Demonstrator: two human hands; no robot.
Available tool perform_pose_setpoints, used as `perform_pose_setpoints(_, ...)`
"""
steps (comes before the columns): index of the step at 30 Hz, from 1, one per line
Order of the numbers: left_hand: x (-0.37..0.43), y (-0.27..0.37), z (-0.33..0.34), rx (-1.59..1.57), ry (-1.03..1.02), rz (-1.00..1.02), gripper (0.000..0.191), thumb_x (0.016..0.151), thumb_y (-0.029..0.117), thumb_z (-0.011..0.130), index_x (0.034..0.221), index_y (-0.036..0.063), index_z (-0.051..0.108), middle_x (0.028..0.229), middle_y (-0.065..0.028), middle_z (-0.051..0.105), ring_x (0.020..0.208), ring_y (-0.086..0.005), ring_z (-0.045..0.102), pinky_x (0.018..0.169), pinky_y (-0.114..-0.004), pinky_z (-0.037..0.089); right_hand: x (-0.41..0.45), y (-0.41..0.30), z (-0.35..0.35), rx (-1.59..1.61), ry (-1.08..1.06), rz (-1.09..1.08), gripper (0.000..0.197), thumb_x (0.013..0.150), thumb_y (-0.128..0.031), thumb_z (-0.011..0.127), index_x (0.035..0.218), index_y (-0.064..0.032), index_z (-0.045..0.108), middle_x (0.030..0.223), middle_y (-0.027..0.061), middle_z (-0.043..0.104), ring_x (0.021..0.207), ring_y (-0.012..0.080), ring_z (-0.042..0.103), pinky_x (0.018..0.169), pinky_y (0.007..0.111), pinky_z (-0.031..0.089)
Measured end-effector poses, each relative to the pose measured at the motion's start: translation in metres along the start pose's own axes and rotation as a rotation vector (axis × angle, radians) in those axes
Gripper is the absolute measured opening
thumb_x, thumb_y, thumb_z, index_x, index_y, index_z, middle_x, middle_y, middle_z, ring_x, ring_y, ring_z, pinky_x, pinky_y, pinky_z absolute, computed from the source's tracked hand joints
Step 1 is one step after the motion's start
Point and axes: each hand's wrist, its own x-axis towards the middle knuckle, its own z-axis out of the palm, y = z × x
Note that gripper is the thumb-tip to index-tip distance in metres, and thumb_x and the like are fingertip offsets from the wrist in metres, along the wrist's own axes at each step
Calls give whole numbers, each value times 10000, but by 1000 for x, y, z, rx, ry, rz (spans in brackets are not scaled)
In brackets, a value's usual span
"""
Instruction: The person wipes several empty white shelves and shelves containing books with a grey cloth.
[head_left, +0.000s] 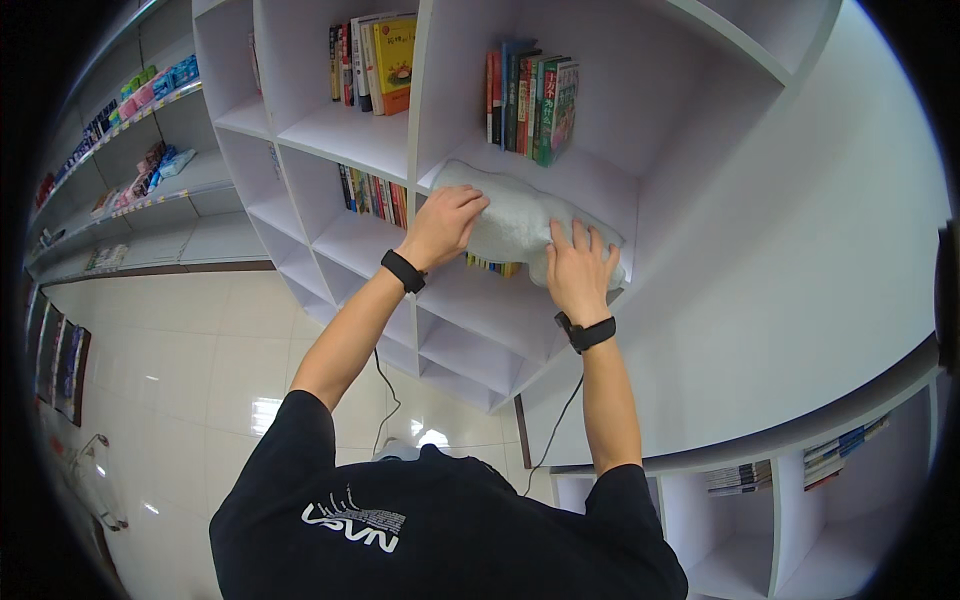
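Observation:
A pale grey-green cloth (510, 217) lies spread over the front of a white bookcase shelf (600, 176), its near side hanging over the shelf edge. My left hand (448, 221) is at the cloth's left part, fingers bent together over it; whether they pinch it cannot be told. My right hand (581, 266) rests on the cloth's right part with its fingers spread. Behind the cloth on the same shelf stands a row of upright books (529, 105), a green one at its right end. A black band is on each wrist.
More books (375, 64) stand in the compartment to the left, and others (375, 195) below it. White upright dividers (420, 90) separate the compartments. Store shelves with packets (142, 97) are at far left. Black cables hang near both arms. Stacked books (739, 478) lie in a lower-right bookcase.

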Motion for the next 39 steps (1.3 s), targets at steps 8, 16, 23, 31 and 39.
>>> perform_pose_setpoints(8,18,-30,7,83,-157,16,356,974,255,515,1207,4,610,1253,-163,626,1198,-345,560,1022,-442,432,9,-33,3,-67,79,-5,385,924,-253,584,1250,-49,598,1322,182,569,1262,377,474,1037,600,303)
perform_pose_setpoints(16,57,-58,10,-10,-577,-2,548,1022,386,366,1350,-27,514,1409,-205,523,1335,-342,461,1112,-443,352,32,-51,1,-75,-141,119,486,954,-411,508,1177,7,620,1247,233,597,1190,441,537,951,614,413)
perform_pose_setpoints(23,79,-71,26,76,-813,-220,730,984,523,346,1483,-11,353,1552,-200,350,1446,-342,317,1181,-508,206,103,-26,2,129,-643,271,558,982,-440,412,1258,3,610,1340,244,564,1266,431,509,1055,510,408)
perform_pose_setpoints(31,97,-73,36,47,-939,-349,871,940,633,343,1548,21,227,1633,-152,179,1519,-277,130,1214,-491,109,138,-12,38,33,-800,333,676,996,-486,321,1569,-140,225,1637,133,170,1496,371,176,1215,454,177)
perform_pose_setpoints(39,87,-68,22,43,-892,-303,854,931,616,374,1542,31,254,1625,-147,205,1515,-280,139,1215,-514,89,123,-2,29,10,-793,350,643,997,-471,328,1567,-186,245,1634,140,181,1503,358,158,1218,429,177)
